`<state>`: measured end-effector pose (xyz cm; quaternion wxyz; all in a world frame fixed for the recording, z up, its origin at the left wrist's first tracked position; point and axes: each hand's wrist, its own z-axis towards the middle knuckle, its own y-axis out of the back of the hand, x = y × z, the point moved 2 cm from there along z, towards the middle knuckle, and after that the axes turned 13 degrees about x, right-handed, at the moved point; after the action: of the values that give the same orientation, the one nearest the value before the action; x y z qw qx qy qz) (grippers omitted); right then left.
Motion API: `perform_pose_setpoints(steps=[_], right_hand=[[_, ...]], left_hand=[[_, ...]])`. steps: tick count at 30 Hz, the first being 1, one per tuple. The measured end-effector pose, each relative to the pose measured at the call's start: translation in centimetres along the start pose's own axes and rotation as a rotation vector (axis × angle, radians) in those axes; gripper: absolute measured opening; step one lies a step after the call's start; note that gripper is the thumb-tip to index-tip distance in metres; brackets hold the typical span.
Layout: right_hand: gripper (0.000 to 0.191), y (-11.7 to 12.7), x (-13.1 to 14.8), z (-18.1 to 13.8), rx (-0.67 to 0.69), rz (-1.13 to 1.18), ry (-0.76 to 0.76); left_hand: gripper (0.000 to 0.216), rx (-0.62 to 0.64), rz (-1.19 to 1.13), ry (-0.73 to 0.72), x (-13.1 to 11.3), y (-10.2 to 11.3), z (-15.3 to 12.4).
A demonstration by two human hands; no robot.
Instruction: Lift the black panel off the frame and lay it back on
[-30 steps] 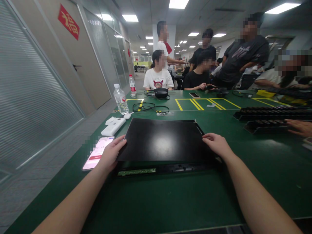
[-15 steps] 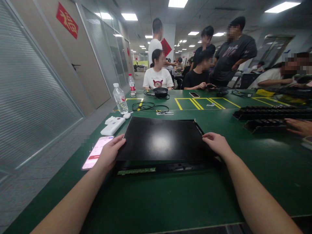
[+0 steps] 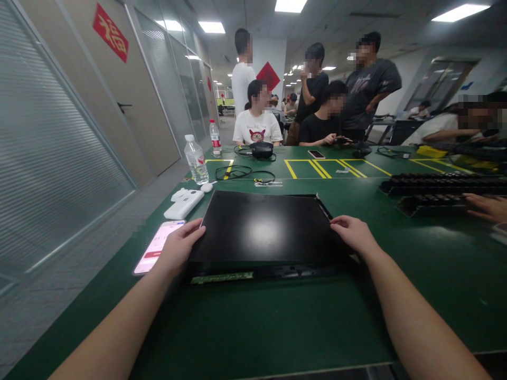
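Observation:
A black, glossy display panel [image 3: 259, 227] is between my two hands, a ceiling light reflecting in its middle. It lies slightly tilted over a black frame [image 3: 295, 271], whose near edge and far right corner stick out from beneath. A green circuit board strip [image 3: 222, 278] shows along the frame's near left edge. With thumb and fingers, my left hand [image 3: 182, 243] pinches the panel's left edge. On the opposite side, my right hand [image 3: 354, 235] is closed on the panel's right edge, close to the frame's side. The panel covers most of the frame.
Left of the panel lie a lit phone [image 3: 160, 245] and a white device [image 3: 184, 205]. Beyond them stands a water bottle [image 3: 196, 161]. Black cables [image 3: 241, 173] lie behind the panel. Black slotted racks [image 3: 435, 203] are at right, beside another person's hand [image 3: 489, 207]. People sit and stand across the green table [image 3: 273, 327].
My hands and the panel have hardly moved. In the background, the standing people have shifted left, and one now has a raised hand.

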<state>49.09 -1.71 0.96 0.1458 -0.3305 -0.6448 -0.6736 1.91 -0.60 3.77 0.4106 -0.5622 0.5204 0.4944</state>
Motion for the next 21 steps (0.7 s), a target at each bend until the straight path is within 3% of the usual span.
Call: perform_pose_setpoints(steps=[5, 12, 21], right_hand=[[0.015, 0.1, 0.2, -0.1, 0.003, 0.019, -0.021], [0.015, 0.0, 0.4, -0.1, -0.008, 0.024, -0.040], [0.013, 0.0, -0.1, 0.1, -0.019, 0.044, -0.010]], left_hand=[[0.017, 0.021, 0.157, -0.057, 0.5, 0.6, 0.5], [0.034, 0.059, 0.387, -0.085, 2.3, 1.6, 2.2], [0.029, 0.093, 0.548, -0.132, 3.2, 1.9, 3.1]])
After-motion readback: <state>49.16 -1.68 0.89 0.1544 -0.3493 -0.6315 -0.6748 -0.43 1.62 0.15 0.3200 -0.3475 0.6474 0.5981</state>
